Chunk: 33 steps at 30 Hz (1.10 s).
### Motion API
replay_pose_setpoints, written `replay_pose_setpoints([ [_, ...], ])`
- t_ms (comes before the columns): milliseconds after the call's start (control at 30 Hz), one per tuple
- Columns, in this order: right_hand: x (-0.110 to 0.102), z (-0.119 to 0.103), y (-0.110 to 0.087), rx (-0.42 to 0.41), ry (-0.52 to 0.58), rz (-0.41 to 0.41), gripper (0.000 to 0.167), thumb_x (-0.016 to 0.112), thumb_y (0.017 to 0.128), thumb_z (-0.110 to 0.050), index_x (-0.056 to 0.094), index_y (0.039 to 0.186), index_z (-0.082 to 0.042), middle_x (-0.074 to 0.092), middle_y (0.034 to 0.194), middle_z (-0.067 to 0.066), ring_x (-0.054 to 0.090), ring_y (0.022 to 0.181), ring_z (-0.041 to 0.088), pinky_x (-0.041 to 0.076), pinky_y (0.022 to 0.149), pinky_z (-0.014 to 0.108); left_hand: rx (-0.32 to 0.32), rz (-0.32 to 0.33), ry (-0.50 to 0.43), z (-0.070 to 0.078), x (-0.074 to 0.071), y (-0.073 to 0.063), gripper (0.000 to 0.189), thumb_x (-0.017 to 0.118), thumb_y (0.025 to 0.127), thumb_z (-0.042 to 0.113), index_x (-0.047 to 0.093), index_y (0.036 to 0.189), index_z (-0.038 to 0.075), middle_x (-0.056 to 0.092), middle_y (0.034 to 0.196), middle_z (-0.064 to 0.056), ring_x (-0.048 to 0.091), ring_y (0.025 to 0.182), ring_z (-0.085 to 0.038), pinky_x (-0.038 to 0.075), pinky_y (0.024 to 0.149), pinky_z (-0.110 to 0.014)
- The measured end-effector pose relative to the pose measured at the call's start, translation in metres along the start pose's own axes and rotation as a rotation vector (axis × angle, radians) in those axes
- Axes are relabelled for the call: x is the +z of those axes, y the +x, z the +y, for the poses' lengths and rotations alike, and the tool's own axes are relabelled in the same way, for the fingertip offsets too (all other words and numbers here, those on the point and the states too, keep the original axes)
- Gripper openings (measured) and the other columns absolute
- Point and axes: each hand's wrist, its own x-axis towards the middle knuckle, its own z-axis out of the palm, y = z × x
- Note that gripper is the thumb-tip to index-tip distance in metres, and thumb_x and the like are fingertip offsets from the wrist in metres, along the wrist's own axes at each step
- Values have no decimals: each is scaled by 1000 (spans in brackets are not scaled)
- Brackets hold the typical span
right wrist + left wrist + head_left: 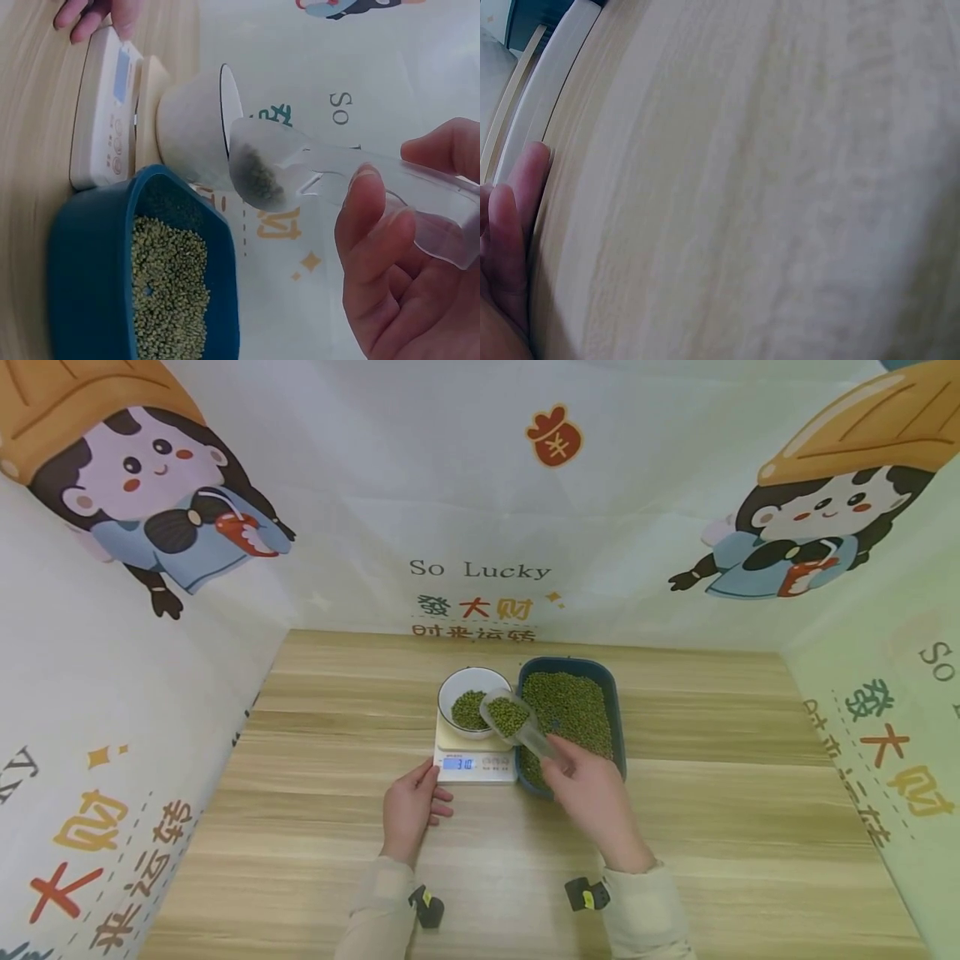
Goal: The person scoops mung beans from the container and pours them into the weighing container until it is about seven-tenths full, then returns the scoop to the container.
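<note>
My right hand (pixel 596 797) grips the handle of a clear plastic scoop (pixel 259 169), thumb on one side and fingers on the other. Green mung beans (pixel 507 717) fill the scoop, which hangs over the right rim of a white bowl with a dark edge (pixel 447 693). A small heap of beans (pixel 468 711) lies inside that bowl. Under it stands a white kitchen scale (pixel 477 774), its lit display reading about 31.0. With fingertips at the scale's front left corner, my left hand (pixel 407 814) rests on the table; its other fingers are loosely bent.
A dark blue tub (pixel 90 277) of mung beans (pixel 573 710) stands against the scale's right side. The wood-grain table (pixel 322 718) ends at printed wall sheets (pixel 637 527) behind and at both sides. A few stray beans lie behind the tub.
</note>
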Motion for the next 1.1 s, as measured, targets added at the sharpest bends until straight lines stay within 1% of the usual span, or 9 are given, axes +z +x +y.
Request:
replay_pose_setpoints([
  [133,0,-6,0,-23,-25,8,39,52,87,-27,54,123,-11,55,60,-4,50,44,12,41,37,28,-1,-6,2,1,-2,0,40,47,92,36,50,127,17,65,69,-5,63,52,-19,48,38,-23],
  [367,-1,-13,1,-55,-82,20,39,50,87,-28,54,123,-14,53,56,-5,46,40,11,38,33,27,5,-3,-3,0,-2,1,39,47,92,35,51,126,18,65,68,-5,63,52,-19,50,40,-26],
  [633,-1,-17,1,-30,-80,1,39,49,87,-30,54,123,-17,55,60,-5,48,41,13,40,34,28,7,-5,2,-1,-2,1,40,47,92,36,51,127,18,64,68,-4,63,51,-18,49,39,-24],
  [833,-1,-17,2,-27,-88,1,38,49,87,-30,54,122,-16,54,56,-5,49,41,12,39,35,28,0,-6,7,-1,-2,1,39,47,92,36,51,126,18,64,68,-5,63,51,-19,49,39,-26],
  [1100,-3,-20,2,-23,-96,-10,39,49,87,-30,55,122,-14,53,54,-5,47,41,13,39,36,28,3,-7,-6,-1,-2,1,39,47,92,36,51,127,18,65,68,-5,63,51,-19,46,36,-20],
])
